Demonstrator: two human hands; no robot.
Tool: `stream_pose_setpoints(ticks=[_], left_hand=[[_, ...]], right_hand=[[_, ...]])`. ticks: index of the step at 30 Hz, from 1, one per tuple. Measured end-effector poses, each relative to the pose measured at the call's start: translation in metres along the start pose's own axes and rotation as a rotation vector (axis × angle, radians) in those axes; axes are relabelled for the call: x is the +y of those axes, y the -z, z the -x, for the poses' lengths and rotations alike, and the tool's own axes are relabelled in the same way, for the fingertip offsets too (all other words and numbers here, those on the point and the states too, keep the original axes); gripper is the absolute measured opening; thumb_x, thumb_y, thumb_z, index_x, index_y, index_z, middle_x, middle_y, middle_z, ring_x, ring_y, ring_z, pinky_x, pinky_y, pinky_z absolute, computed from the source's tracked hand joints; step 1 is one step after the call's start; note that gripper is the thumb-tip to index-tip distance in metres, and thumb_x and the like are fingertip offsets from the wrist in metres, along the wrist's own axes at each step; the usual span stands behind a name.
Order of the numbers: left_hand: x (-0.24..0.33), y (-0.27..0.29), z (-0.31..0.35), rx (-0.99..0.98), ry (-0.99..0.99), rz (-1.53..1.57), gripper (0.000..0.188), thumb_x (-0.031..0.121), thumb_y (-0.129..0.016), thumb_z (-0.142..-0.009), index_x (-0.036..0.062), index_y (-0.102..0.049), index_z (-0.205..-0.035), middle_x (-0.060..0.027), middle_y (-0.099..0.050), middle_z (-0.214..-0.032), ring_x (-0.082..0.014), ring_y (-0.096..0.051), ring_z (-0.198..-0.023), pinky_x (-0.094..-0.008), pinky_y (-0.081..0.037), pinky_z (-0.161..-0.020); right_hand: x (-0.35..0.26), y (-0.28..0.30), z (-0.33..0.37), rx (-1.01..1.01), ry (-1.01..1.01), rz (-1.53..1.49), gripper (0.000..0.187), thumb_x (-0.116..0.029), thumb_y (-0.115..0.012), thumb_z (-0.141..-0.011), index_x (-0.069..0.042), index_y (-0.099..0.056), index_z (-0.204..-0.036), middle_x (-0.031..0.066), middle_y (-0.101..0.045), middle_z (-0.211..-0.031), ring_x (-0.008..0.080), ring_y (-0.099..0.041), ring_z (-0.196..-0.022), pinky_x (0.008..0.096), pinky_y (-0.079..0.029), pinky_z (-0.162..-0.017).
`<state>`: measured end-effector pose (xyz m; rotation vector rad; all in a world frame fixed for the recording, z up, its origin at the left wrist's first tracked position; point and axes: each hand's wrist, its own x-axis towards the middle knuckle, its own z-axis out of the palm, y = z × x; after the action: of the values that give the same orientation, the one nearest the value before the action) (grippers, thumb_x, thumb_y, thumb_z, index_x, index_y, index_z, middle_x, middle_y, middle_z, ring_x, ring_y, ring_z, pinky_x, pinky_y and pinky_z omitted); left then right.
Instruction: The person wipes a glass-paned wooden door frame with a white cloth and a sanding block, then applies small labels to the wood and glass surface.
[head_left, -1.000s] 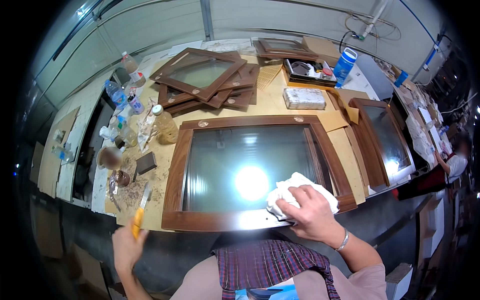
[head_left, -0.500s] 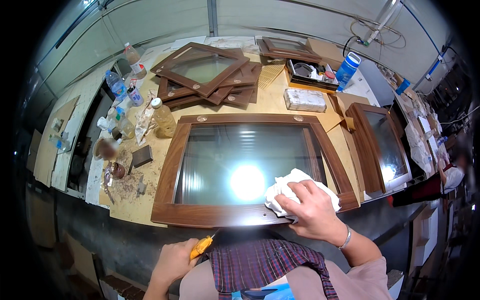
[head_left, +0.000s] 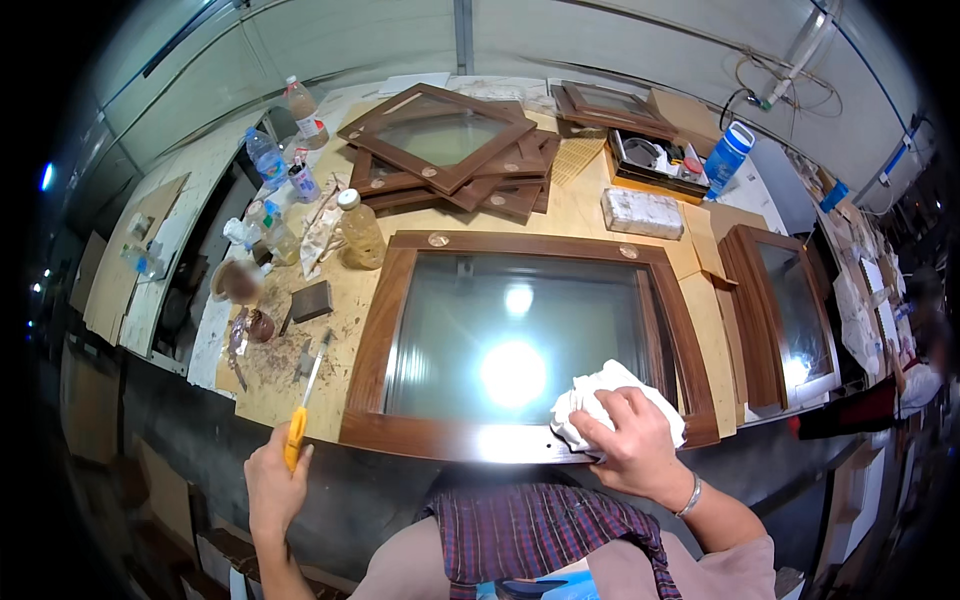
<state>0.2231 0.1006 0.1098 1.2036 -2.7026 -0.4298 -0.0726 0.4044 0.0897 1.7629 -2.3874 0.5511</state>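
Hands well apart, each closed on something. Left hand [head_left: 277, 480]: fingers wrapped around the yellow handle of a knife [head_left: 297, 437], blade pointing away from the body, to the left of the framed glass panel [head_left: 470, 330]; this likely keeps the edge off the glass. Whether the blade tip touches the counter [head_left: 255, 395], cannot tell. Right hand [head_left: 637, 440]: fingers bent over a bunched white cloth [head_left: 572, 412] at the panel's near right corner; the bunching presumably pads the grip against glass and wood.

Panel lies flat at the counter's near edge, directly before the person, probably for easy reach by both hands. Stacked frames [head_left: 432, 180] sit behind it at staggered angles, seemingly set back to leave working room. Bottle of yellowish liquid [head_left: 361, 240] and dark block [head_left: 311, 300] stand left of the panel, presumably handy yet off the glass. More panels [head_left: 755, 320] lean at right.
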Motion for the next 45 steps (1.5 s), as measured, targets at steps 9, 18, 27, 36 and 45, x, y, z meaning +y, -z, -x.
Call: stream_pose_setpoints(ticks=[9, 18, 27, 36, 45], left_hand=[[0.025, 0.011, -0.006, -0.278, -0.160, -0.270, 0.024, 0.024, -0.072, -0.084, 0.0086, -0.061, -0.100, -0.0164, -0.069, -0.078, -0.0395, -0.067, -0.075, -0.0501, -0.049, -0.066], [0.076, 0.005, -0.015, -0.371, -0.464, -0.274, 0.027, 0.017, -0.071, -0.077, 0.0071, -0.058, -0.098, -0.0150, -0.066, -0.072, -0.0364, -0.067, -0.070, -0.0487, -0.049, -0.062], [0.116, -0.012, -0.026, -0.596, -0.707, -0.213, 0.034, 0.020, -0.075, -0.079, 0.0072, -0.058, -0.104, -0.0147, -0.068, -0.079, -0.0360, -0.068, -0.077, -0.0464, -0.051, -0.066], [0.063, 0.008, -0.025, -0.359, -0.344, -0.189, 0.032, 0.022, -0.075, -0.082, 0.0091, -0.061, -0.107, -0.0185, -0.067, -0.075, -0.0412, -0.065, -0.071, -0.0510, -0.048, -0.065], [0.111, -0.018, -0.046, -0.517, -0.561, -0.159, 0.028, 0.025, -0.072, -0.086, 0.0089, -0.059, -0.106, -0.0155, -0.069, -0.083, -0.0379, -0.067, -0.079, -0.0470, -0.049, -0.066]], right_hand=[[0.001, -0.035, 0.019, 0.057, 0.018, -0.017, 0.050, -0.008, -0.071, -0.062, -0.014, -0.065, -0.111, 0.0131, -0.062, -0.107, 0.0329, -0.060, -0.093, 0.0421, -0.049, -0.076], [0.006, -0.036, 0.024, 0.041, -0.021, -0.007, 0.055, -0.014, -0.079, -0.057, -0.017, -0.068, -0.111, 0.0103, -0.063, -0.110, 0.0304, -0.061, -0.098, 0.0420, -0.049, -0.082], [0.010, -0.043, 0.030, 0.035, 0.002, -0.026, 0.065, -0.015, -0.081, -0.056, -0.017, -0.064, -0.118, 0.0109, -0.062, -0.116, 0.0313, -0.060, -0.102, 0.0432, -0.050, -0.085], [0.008, -0.038, 0.025, 0.021, 0.019, -0.046, 0.069, -0.017, -0.084, -0.053, -0.017, -0.064, -0.119, 0.0108, -0.061, -0.118, 0.0315, -0.059, -0.105, 0.0435, -0.049, -0.086], [0.014, -0.045, 0.027, -0.002, 0.040, -0.079, 0.059, -0.018, -0.080, -0.063, -0.016, -0.064, -0.120, 0.0117, -0.061, -0.118, 0.0320, -0.059, -0.104, 0.0443, -0.049, -0.087]])
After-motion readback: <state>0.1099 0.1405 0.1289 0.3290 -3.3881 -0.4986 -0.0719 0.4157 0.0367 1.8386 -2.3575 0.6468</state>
